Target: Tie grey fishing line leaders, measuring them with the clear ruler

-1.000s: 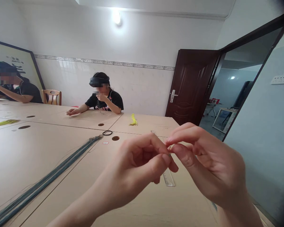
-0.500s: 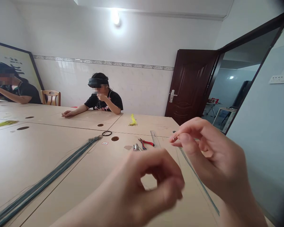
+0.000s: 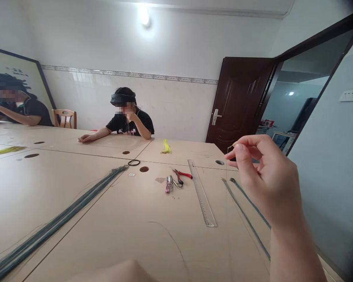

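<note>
My right hand [image 3: 264, 176] is raised above the right side of the table, thumb and forefinger pinched on a small thin metal piece [image 3: 230, 147] that sticks out at the fingertips. Below it two blue-grey cords [image 3: 247, 207] lie on the table. A very thin thread [image 3: 170, 235] curves over the tabletop near the front. Only a strip of my left hand [image 3: 120, 273] shows at the bottom edge, with its fingers hidden.
A clear ruler [image 3: 202, 194], red-handled pliers [image 3: 182, 175] and small pink snips [image 3: 167, 184] lie mid-table. A long blue-grey cord bundle [image 3: 61, 217] runs along the left. A black band [image 3: 133, 162] and yellow threads [image 3: 165, 148] lie farther back. Two people sit at the far side. A dark door [image 3: 238, 102] stands open.
My hands have parted. The left hand dropped to the bottom edge of view, and the right hand rose up and to the right, still pinching the small piece. The tools are uncovered.
</note>
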`<state>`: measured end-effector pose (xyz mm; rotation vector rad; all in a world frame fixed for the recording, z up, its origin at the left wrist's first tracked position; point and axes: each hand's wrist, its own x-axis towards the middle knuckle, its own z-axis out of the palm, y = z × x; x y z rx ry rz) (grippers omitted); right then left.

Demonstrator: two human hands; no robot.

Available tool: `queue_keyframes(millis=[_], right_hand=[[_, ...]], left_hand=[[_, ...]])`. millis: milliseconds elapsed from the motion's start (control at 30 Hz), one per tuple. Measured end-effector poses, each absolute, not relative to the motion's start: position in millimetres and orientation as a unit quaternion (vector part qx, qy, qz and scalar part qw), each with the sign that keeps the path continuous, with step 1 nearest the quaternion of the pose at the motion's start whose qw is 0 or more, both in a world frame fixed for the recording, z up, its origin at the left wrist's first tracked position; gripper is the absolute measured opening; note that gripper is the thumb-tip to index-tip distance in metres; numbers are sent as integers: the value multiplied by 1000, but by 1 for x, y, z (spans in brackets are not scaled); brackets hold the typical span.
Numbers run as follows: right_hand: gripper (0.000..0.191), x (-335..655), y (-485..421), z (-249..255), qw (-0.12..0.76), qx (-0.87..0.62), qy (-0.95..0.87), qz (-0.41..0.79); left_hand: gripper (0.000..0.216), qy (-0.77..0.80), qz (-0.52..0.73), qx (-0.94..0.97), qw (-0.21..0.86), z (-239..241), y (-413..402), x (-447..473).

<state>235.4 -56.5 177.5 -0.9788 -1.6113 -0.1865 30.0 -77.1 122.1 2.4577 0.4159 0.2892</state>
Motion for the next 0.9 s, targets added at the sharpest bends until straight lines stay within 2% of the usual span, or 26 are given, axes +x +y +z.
queue_keyframes(millis=[133, 267, 367, 533, 667, 900], right_hand=[[9, 232, -63, 178, 567, -385, -727, -47], [10, 229, -71, 178, 540, -367, -756, -48], [12, 228, -74, 178, 527, -347, -774, -38], [12, 224, -76, 178, 499, -323, -804, -20], [10, 220, -77, 179, 486, -312, -816, -21], [8, 219, -78, 179, 485, -305, -819, -31]], left_hand=[[12, 210, 177, 904, 327, 157, -90, 36], [27, 359, 431, 738, 376, 172, -79, 44], [20, 320, 516, 668, 431, 171, -76, 48], [11, 262, 516, 660, 479, 171, -84, 54], [13, 247, 508, 647, 512, 175, -87, 56], [15, 242, 515, 659, 492, 174, -85, 56]])
